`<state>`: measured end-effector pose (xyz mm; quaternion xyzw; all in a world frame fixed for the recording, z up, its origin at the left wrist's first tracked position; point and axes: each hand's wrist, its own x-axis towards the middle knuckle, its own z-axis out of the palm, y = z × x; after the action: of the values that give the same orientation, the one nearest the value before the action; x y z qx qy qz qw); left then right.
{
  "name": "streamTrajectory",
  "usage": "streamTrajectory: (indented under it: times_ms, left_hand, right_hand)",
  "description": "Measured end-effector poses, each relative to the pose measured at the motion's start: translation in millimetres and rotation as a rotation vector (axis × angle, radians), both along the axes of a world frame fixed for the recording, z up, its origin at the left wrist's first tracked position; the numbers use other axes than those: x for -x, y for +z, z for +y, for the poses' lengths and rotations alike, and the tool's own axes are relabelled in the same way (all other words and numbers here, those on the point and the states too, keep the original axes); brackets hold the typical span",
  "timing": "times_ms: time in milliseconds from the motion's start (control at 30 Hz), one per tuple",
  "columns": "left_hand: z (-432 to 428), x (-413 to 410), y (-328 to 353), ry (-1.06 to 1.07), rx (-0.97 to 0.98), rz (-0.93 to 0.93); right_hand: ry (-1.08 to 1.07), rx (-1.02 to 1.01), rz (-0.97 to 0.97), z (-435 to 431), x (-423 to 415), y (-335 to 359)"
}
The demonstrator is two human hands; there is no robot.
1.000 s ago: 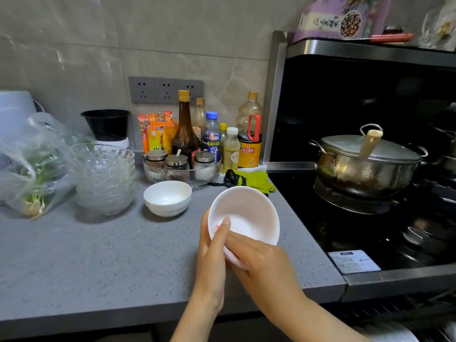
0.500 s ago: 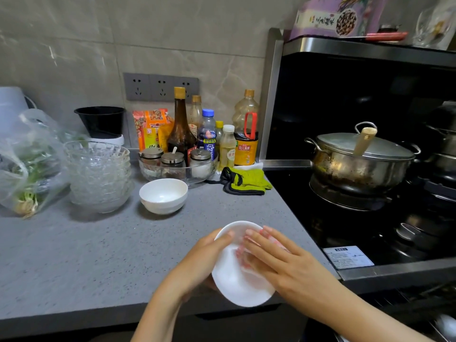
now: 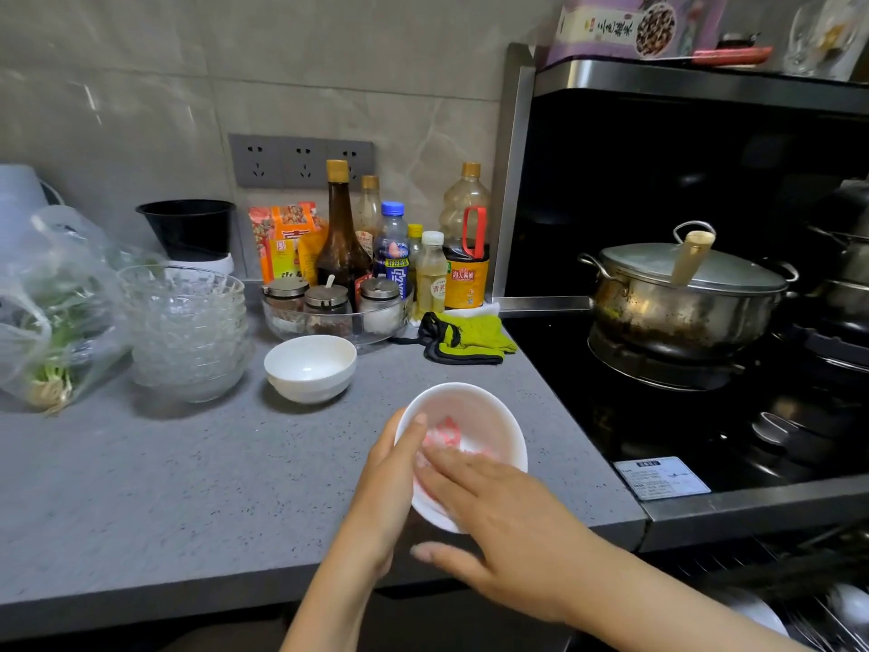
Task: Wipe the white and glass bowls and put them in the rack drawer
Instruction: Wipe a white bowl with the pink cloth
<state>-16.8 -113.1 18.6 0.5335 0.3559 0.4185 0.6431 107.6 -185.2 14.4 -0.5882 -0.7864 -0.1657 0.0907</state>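
Observation:
My left hand (image 3: 385,482) grips a white bowl (image 3: 489,416) by its left rim, thumb over the edge, just above the counter's front right corner. The straight fingers of my right hand (image 3: 508,515) press a blurred pinkish cloth (image 3: 442,432) against the bowl's inside, with the thumb spread out below the bowl. A second white bowl (image 3: 310,364) stands upright on the grey counter (image 3: 164,501) further back. To its left is a stack of glass bowls (image 3: 188,331). A wire rack drawer (image 3: 809,618) shows partly at the bottom right, below the stove.
Sauce bottles and a glass tray of spice jars (image 3: 329,317) line the wall. A green glove (image 3: 465,338) lies by the stove edge. A lidded steel pot (image 3: 682,294) sits on the black hob. A plastic bag of greens (image 3: 51,312) and a black tub (image 3: 188,228) stand at the left.
The bowl's underside faced me half a second ago; it has turned mouth up, and my right fingers have moved from its outside to its inside.

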Motion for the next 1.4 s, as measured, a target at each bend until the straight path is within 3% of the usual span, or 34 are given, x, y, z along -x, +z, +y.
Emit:
streamTrajectory:
  times_ms: [167, 267, 500, 567, 767, 1000, 1167, 1267, 1333, 1400]
  left_hand:
    - [0.6, 1.0, 4.3, 0.047, -0.004, -0.027]
    - [-1.6, 0.9, 2.1, 0.077, 0.008, -0.017]
    - [-1.1, 1.0, 5.1, 0.076, 0.013, -0.042]
    - [-0.3, 1.6, 7.4, 0.032, -0.019, -0.019]
    - [0.9, 2.0, 12.4, 0.069, -0.079, -0.043]
    - [3.1, 5.5, 23.9, 0.099, -0.06, -0.103]
    - [7.8, 14.6, 32.6, -0.037, -0.101, -0.013]
    - [14.0, 16.3, 32.6, -0.111, -0.07, -0.06]
    - [18.2, 13.2, 31.0, -0.142, 0.072, -0.185]
    - [17.1, 7.9, 31.8, -0.184, 0.242, -0.305]
  right_hand:
    - [-0.097, -0.174, -0.118, 12.6, 4.2, -4.1]
    - [-0.135, -0.231, -0.091, 7.6, 11.9, -8.1]
    - [0.083, -0.2, 0.069, 8.8, 10.2, 2.5]
    - [0.117, -0.179, 0.035, 15.2, 3.3, -1.4]
    - [-0.132, -0.263, -0.145, 21.3, 2.1, -4.6]
    - [-0.012, -0.447, -0.117, 14.8, 10.9, 18.0]
    - [0.107, -0.29, 0.143, 18.4, 2.8, 25.9]
    - [0.157, -0.069, 0.698, 9.3, 4.9, 40.7]
    - [0.197, 0.076, 1.159, 7.1, 5.9, 54.8]
    - [0.217, 0.137, 1.436, 7.6, 5.2, 63.9]
